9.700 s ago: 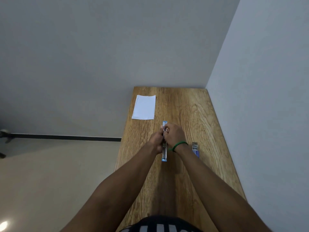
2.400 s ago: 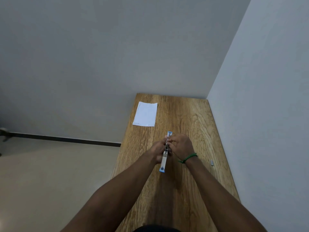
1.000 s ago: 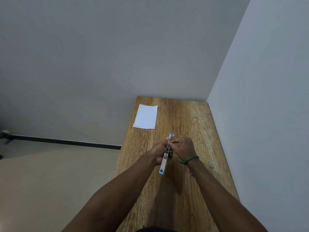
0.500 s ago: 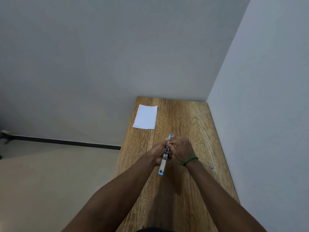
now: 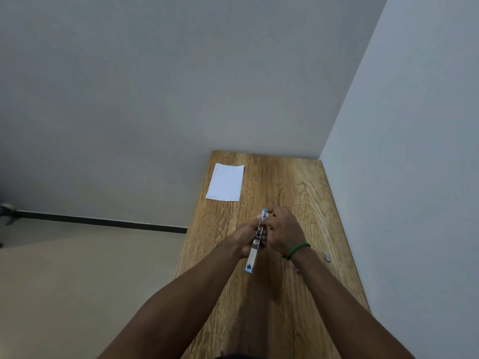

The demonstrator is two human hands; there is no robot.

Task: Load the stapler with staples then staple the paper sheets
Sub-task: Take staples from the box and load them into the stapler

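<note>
Both hands are closing on the stapler (image 5: pixel 252 257) over the middle of the bench (image 5: pixel 285 320). My left hand (image 5: pixel 245 235) is gripping its body from the left, with the fingers curling round the middle part. My right hand (image 5: pixel 282 233) is pressing in from the right, its fingers bending over and pinching the far half near the blue tip. The two hands are touching or nearly touching across the stapler.

The stapler is lying opened out in one long line, pointing away from me and leaning slightly to the right. One blue end is showing beyond my right fingertips, and the other blue end is sticking out toward me below my left hand. The metal channel is facing up between them. I cannot tell whether any staples are sitting in the channel or between my fingertips; it is too small. I also cannot tell whether the near end is touching the wood or hanging just above it.

The paper sheets (image 5: pixel 225 182) are lying flat at the far left of the bench, close to its left edge and well apart from the hands. A grey strip (image 5: pixel 328 257), looking like staples, is resting near the right edge, beside my right wrist. A green bracelet (image 5: pixel 296 250) is circling that wrist.

The bench is standing in a corner, with grey walls running behind it and along its right side.
</note>
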